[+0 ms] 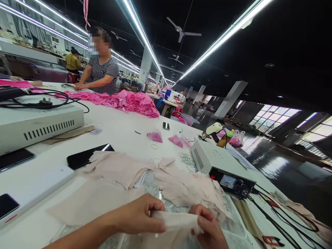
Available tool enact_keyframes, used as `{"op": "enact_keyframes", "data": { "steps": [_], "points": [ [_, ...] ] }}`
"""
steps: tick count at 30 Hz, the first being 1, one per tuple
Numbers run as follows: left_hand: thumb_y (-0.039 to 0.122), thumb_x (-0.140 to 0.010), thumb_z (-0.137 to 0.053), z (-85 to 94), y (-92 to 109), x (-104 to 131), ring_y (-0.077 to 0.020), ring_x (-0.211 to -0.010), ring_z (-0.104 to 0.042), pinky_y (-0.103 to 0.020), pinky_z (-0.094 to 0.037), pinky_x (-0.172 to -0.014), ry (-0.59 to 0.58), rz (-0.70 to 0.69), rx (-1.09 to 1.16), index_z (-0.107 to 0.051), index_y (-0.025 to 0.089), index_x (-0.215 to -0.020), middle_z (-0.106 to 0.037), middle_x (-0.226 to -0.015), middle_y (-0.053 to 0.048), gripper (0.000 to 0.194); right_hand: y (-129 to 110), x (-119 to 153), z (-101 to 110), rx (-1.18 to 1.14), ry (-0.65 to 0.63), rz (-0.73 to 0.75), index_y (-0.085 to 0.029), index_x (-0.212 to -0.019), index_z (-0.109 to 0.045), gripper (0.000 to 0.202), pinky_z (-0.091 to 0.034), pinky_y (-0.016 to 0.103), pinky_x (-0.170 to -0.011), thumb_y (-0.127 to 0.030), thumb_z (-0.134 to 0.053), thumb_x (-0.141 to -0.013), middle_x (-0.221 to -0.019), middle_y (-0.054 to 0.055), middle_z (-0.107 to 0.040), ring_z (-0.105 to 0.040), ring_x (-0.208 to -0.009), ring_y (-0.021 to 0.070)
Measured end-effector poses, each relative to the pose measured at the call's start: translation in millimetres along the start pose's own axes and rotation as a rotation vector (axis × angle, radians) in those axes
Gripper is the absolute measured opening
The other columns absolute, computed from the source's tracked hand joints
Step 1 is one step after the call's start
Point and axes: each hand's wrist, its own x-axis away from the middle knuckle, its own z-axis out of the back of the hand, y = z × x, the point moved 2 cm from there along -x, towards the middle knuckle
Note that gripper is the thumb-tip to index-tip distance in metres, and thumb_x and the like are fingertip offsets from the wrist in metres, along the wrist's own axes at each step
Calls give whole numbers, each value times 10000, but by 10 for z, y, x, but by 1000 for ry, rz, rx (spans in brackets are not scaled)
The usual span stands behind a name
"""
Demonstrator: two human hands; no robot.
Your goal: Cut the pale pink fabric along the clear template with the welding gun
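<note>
A pale beige piece of fabric [178, 223] is stretched between my two hands at the bottom of the head view. My left hand [141, 214] pinches its left end between thumb and curled fingers. At the other end, my right hand [207, 224] grips the fabric with its fingertips. Just beyond my hands lie two loose stacks of similar beige pieces, one stack [121, 167] to the left and another stack [189, 188] to the right. Under them is clear plastic [153, 188]. Another flat beige piece [85, 200] lies nearer on the left.
A grey box with a dial [223, 166] and cables stands right; another vented box [38, 121] stands left. Phones, including a black phone [85, 155], lie left. Red-handled snips [272, 240] lie lower right. Pink fabric [129, 102] is heaped beyond, near a person in stripes [103, 72].
</note>
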Motion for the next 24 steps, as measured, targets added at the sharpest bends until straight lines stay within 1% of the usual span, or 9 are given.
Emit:
{"op": "enact_keyframes", "data": {
  "steps": [3,5,9,12,13,15,17,20,24],
  "points": [
    [414,-898,-679,298,-20,36,-118,-605,-537,-226,-443,-550,77,-24,-175,-609,148,-796,-523,-665,51,293,-139,-86,-49,158,8,39,-182,-616,-620,447,-395,273,-493,-595,-780,-675,-522,3,-531,-495,-502,150],
    [388,-974,-650,577,-49,60,-183,-819,-661,-334,-567,-722,145,-39,-316,-652,136,-1025,-661,-971,-23,257,-259,-208,-140,272,-5,108,-175,-665,-655,376,-403,268,-488,-527,-751,-754,-535,10,-562,-503,-500,148],
    [352,-996,-628,1196,-162,250,-237,-1039,-653,-437,-564,-885,347,-98,-577,-617,171,-1220,-631,-1231,-86,288,-414,-434,-509,514,-37,405,-195,-772,-716,192,-469,294,-591,-366,-696,-858,-669,35,-630,-575,-626,174],
    [357,-995,-624,1430,-391,564,-224,-1025,-650,-445,-541,-912,437,-187,-727,-643,169,-1140,-651,-1172,-76,238,-290,-410,-838,700,-109,677,-218,-861,-745,144,-490,310,-643,-255,-613,-907,-796,71,-667,-604,-727,191],
    [350,-994,-613,1438,-501,686,-217,-988,-648,-488,-493,-980,459,-222,-762,-666,168,-1029,-670,-1058,-54,193,-198,-368,-927,763,-158,757,-225,-866,-748,154,-488,299,-625,-213,-599,-901,-799,72,-671,-614,-727,189],
    [292,-1001,-532,1363,-737,915,-159,-825,-625,-548,-272,-1172,475,-278,-811,-680,225,-847,-650,-834,3,224,7,-259,-1043,873,-258,898,-239,-821,-731,192,-466,275,-581,-131,-579,-868,-712,41,-651,-592,-648,167],
    [245,-998,-480,1223,-933,1089,-139,-768,-611,-538,-178,-1212,481,-311,-838,-659,240,-815,-634,-806,19,257,166,-150,-1074,951,-306,1001,-233,-809,-698,228,-439,270,-561,-75,-540,-852,-675,31,-630,-567,-623,163],
    [194,-1014,-390,1055,-1072,1205,-140,-845,-634,-526,-136,-1226,507,-341,-868,-638,244,-855,-659,-897,1,299,254,-48,-1041,1030,-314,1069,-211,-876,-658,238,-427,265,-565,-21,-518,-845,-698,36,-606,-547,-639,163],
    [213,-1005,-415,1026,-1096,1214,-124,-875,-667,-440,-172,-1236,555,-345,-919,-627,251,-814,-689,-879,23,287,280,13,-1020,1092,-320,1103,-200,-886,-637,222,-438,271,-582,-13,-522,-852,-708,39,-597,-542,-658,168]
  ]
}}
